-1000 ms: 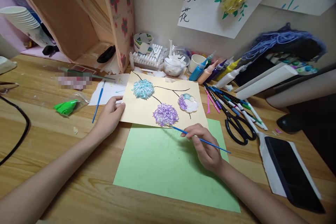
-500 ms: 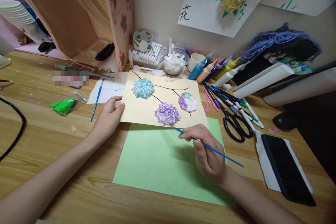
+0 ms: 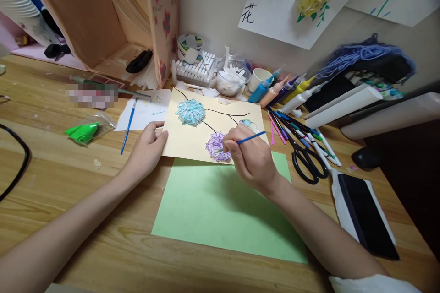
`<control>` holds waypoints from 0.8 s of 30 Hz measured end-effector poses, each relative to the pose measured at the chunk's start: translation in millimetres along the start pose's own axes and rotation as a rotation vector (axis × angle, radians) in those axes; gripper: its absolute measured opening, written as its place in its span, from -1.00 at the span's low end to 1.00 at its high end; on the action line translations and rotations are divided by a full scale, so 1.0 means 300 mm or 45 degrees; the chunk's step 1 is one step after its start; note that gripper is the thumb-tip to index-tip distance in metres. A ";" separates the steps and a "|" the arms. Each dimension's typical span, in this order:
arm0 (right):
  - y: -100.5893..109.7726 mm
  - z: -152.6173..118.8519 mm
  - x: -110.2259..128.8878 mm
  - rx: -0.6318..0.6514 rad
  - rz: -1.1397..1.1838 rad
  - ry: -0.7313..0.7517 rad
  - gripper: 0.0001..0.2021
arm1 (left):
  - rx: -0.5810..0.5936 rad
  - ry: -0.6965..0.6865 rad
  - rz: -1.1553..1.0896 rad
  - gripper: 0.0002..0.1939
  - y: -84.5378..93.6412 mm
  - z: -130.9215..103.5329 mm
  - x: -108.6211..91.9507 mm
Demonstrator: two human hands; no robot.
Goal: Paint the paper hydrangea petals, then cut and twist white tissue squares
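My left hand (image 3: 150, 145) grips the left edge of a cream sheet of paper (image 3: 185, 144), thumb on top. On that sheet are a fluffy blue flower (image 3: 191, 112), a fluffy purple flower (image 3: 216, 146) and thin black stem lines. My right hand (image 3: 252, 155) is closed around a thin blue paintbrush (image 3: 252, 137), whose tip rests at the purple flower. The fingers partly cover this flower and a scalloped palette-like piece (image 3: 248, 123) at the sheet's right. Under the cream sheet's lower edge lies a green sheet (image 3: 206, 210).
Black scissors (image 3: 309, 165), several pens (image 3: 302, 130) and a black phone-like slab (image 3: 367, 215) lie at the right. Paint bottles (image 3: 261, 90) and a bowl of paper scraps (image 3: 231, 80) stand behind. Another blue brush (image 3: 128, 128) and a green bag (image 3: 83, 132) lie at the left.
My right hand has moved up and left over the cream sheet, and the brush has swung to point up to the right. My left hand keeps its grip on the sheet.
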State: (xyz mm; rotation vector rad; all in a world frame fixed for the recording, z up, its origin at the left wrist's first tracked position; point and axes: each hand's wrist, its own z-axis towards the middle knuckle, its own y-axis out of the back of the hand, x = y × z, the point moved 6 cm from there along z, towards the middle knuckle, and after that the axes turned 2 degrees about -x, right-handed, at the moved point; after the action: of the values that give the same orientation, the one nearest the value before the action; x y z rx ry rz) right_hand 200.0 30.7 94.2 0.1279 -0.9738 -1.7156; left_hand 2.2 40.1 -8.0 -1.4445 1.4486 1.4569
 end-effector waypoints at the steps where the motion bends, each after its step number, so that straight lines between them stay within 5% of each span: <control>1: -0.004 -0.002 -0.002 0.004 -0.005 0.008 -0.76 | 0.007 0.002 -0.008 -0.55 -0.002 -0.003 -0.003; 24: -0.035 -0.015 -0.025 0.110 0.026 -0.026 -0.73 | 0.009 -0.014 0.008 -0.57 -0.005 -0.016 -0.020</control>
State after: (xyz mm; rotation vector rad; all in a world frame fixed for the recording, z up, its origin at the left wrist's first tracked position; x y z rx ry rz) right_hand 197.6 35.2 81.6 0.1563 -1.0611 -1.6596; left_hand 6.1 37.5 -1.7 -1.4265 1.4514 1.4603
